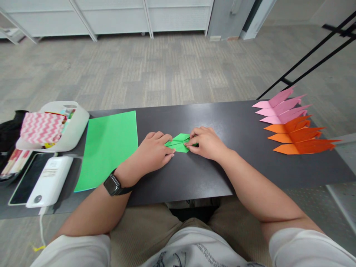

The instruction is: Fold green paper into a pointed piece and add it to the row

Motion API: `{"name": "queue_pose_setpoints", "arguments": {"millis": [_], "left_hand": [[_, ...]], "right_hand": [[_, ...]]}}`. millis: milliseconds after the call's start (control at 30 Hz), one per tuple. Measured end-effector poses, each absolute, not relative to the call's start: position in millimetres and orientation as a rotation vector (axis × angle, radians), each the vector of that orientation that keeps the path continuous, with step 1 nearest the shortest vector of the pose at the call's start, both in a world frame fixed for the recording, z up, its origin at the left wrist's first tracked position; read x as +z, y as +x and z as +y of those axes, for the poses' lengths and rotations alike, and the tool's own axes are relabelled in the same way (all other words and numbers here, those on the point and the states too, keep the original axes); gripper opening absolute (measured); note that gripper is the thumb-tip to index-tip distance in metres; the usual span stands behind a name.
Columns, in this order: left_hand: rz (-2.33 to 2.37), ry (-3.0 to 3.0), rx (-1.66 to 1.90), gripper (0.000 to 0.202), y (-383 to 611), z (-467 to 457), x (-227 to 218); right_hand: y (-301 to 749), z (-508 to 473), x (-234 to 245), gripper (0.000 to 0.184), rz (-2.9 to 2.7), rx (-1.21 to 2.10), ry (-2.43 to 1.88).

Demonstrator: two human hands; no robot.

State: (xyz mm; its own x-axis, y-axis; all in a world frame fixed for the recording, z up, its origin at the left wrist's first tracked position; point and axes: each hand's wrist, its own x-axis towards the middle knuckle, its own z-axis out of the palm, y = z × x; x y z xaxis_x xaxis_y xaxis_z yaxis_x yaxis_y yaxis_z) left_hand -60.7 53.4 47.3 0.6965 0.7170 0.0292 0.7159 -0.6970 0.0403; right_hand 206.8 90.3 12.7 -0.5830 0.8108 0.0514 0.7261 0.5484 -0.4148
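Note:
A small folded green paper piece [179, 142] lies on the dark table [222, 122] in front of me. My left hand [154, 152] rests on its left end with fingers curled down, pressing the paper flat. My right hand [204, 142] pinches the paper's right end with fingertips pressed together. A black watch [113, 184] is on my left wrist.
A flat green sheet [109, 148] lies left of my hands. Further left stand a white tray [76, 128] with patterned paper, a white power bank [50, 181] and a phone [29, 178]. Folded pink pieces [280, 107] and orange pieces [300, 137] lie at the right.

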Motion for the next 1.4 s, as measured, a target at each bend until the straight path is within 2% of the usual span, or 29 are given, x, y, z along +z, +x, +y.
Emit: {"name": "queue_pose_setpoints", "arguments": {"millis": [533,700,867,1033,1167,1400], "left_hand": [[1.175,2.77,0.074,0.018,-76.0,64.0,43.4],[1.169,2.73,0.333,0.021,-77.6,76.5,39.4],[1.163,2.667,0.566,0.025,-60.7,76.7,15.4],[1.006,2.707,0.474,0.03,-49.0,78.3,-2.9],[0.998,2.769,0.375,0.029,-48.2,77.1,0.0],[1.072,2.723,0.338,0.024,-41.6,72.6,8.4]], "right_hand": [[210.8,93.1,6.8,0.009,-2.519,0.577,-1.225],[213.4,94.7,4.5,0.011,-2.537,0.563,-1.167],[215.1,96.0,1.4,0.012,-2.558,0.524,-1.135],[218.0,97.4,1.1,0.016,-2.591,0.506,-1.101],[221.5,98.5,5.7,0.02,-2.607,0.534,-1.076],[222.3,100.2,10.7,0.015,-2.574,0.529,-1.112]]}}
